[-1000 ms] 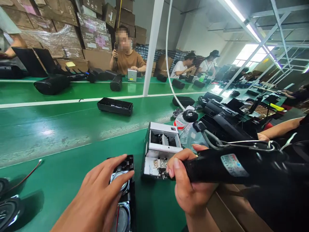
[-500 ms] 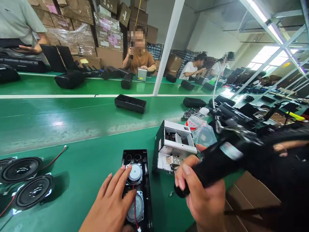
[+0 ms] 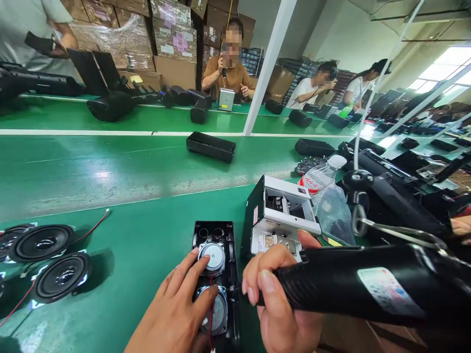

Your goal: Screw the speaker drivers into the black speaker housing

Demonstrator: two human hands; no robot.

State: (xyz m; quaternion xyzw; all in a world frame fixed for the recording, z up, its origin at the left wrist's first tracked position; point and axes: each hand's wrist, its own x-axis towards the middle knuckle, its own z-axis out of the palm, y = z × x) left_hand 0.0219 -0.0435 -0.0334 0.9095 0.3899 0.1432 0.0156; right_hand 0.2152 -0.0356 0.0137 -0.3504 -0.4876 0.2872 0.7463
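Note:
A black speaker housing point(image 3: 218, 234) lies open on the green bench in front of me, with two round speaker drivers point(image 3: 211, 256) set inside it. My left hand point(image 3: 176, 309) rests on it, fingers spread, fingertips touching both drivers. My right hand point(image 3: 275, 304) grips a black electric screwdriver point(image 3: 368, 289) that lies nearly level. Its tip points left and meets the housing's right edge, near the lower driver. A red wire runs over the lower driver.
A white and black screw feeder box point(image 3: 279, 215) stands just right of the housing, beside a plastic bottle point(image 3: 320, 179). Loose speaker drivers point(image 3: 47, 242) with red wires lie at left. A black tray point(image 3: 210, 146) sits on the conveyor. Several people work across the belt.
The view has shifted and the housing now sits nearer the centre. My right hand brought the screwdriver down from a raised tilt until its tip reached the housing's right edge. My left hand stays on the drivers.

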